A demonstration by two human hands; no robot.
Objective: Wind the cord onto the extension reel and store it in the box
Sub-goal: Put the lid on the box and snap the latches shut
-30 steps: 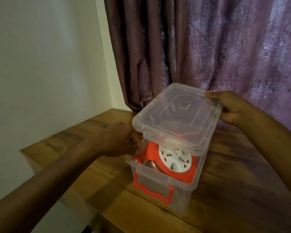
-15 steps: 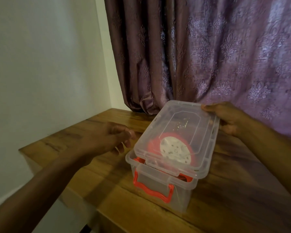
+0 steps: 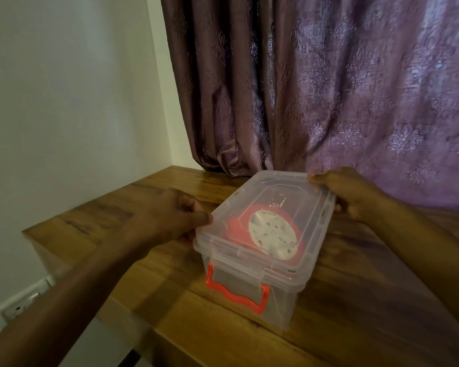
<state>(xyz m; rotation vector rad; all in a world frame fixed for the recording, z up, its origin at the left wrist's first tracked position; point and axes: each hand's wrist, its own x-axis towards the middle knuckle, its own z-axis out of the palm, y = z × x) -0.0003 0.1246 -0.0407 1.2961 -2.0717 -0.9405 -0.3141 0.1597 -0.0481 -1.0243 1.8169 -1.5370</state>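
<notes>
The extension reel (image 3: 269,233) lies inside the clear box (image 3: 245,295), red rim and white socket face showing through the lid (image 3: 268,221). You have brought that lid down: a second ago it was tilted well above the opening, half a second ago it rested askew, and now it sits level along the box rim. By my judgement the storing is all but done; only seating or latching remains. The red handle (image 3: 235,294) on the near end hangs down, and I cannot tell whether it locks anything.

Your left hand (image 3: 167,221), which hung free of the box half a second ago, now has its fingers curled at the lid's left edge, thumb pressing the corner. Your right hand (image 3: 350,193) grips the far right corner, thumb on top.

The box stands on the wooden table (image 3: 355,300), before the purple curtain (image 3: 329,88).
</notes>
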